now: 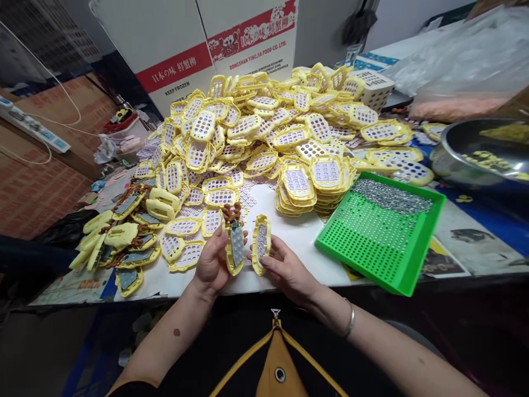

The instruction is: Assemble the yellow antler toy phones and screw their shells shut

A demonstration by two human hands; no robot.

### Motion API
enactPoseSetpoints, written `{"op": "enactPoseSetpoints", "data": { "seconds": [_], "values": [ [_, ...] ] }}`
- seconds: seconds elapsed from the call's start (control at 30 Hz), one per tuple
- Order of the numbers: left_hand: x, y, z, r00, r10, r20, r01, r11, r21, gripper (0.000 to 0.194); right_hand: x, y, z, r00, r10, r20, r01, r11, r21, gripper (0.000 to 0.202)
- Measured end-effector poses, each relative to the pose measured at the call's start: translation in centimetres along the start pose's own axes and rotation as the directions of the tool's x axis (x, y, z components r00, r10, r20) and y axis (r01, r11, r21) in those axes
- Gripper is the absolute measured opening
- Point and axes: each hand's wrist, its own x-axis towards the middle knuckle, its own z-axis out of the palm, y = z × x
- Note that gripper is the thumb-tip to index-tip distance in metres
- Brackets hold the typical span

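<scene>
Upright in my left hand (pixel 212 264) is a yellow shell half (pixel 236 248) with a grey-blue insert and brown pieces at its top end. My right hand (pixel 287 270) holds a second yellow shell half (pixel 260 245) with a pale dotted inside, gripped near its lower end. The two halves are side by side and apart. Beyond them stand stacked yellow frames (pixel 297 184). To the left of my left hand lies a pile of yellow shells with grey inserts and brown pieces (pixel 136 256).
A large heap of yellow perforated frames (pixel 248 127) covers the back of the table. On the right are a green tray (pixel 367 248) with small metal parts and a steel bowl (pixel 458 160). White printed cartons (pixel 173 49) stand behind.
</scene>
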Motion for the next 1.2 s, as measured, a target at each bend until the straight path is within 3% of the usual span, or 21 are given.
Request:
{"op": "enactPoseSetpoints", "data": {
  "seconds": [0.2,0.37,0.7,0.83,0.97,1.03,1.1,1.17,1.2],
  "values": [
    [-0.1,-0.7,1.2,0.996,0.087,-0.016,-0.083,0.983,0.163,0.055,0.6,1.0,0.6,0.999,-0.036,0.021,0.037,0.998,-0.046,0.073],
    [0.0,-1.0,1.6,0.993,0.111,0.046,-0.118,0.972,0.201,0.054,0.8,1.4,0.6,0.998,-0.059,0.002,0.059,0.997,-0.046,0.074],
    [-0.2,-2.0,2.0,0.994,0.06,0.09,-0.082,0.963,0.256,0.054,0.9,1.8,0.0,0.995,-0.095,0.003,0.095,0.992,-0.087,0.065],
    [-0.1,-1.4,1.1,0.992,0.047,0.121,-0.075,0.969,0.234,0.05,0.6,1.3,-0.6,0.99,-0.056,0.126,0.062,0.997,-0.047,0.067],
    [0.2,-0.8,0.4,0.978,-0.12,0.168,0.097,0.985,0.142,0.053,-0.1,0.0,-0.9,0.93,0.04,0.365,0.028,0.984,-0.178,0.058],
    [0.2,-0.9,0.3,0.973,-0.159,0.166,0.146,0.985,0.089,0.05,-0.3,-0.7,-0.8,0.923,0.001,0.385,0.176,0.889,-0.423,0.06],
    [0.2,-1.2,0.4,0.986,-0.118,0.118,0.113,0.992,0.047,0.05,-0.5,-1.4,-0.7,0.94,-0.088,0.329,0.307,0.636,-0.708,0.059],
    [0.1,-1.6,0.8,0.994,-0.088,0.069,0.085,0.995,0.044,0.049,-0.7,-1.7,-0.6,0.948,-0.178,0.262,0.311,0.366,-0.877,0.051],
    [0.1,-1.8,1.0,0.995,-0.082,0.048,0.08,0.996,0.047,0.048,-0.8,-1.8,-0.5,0.946,-0.208,0.248,0.3,0.273,-0.914,0.047]
  ]
}}
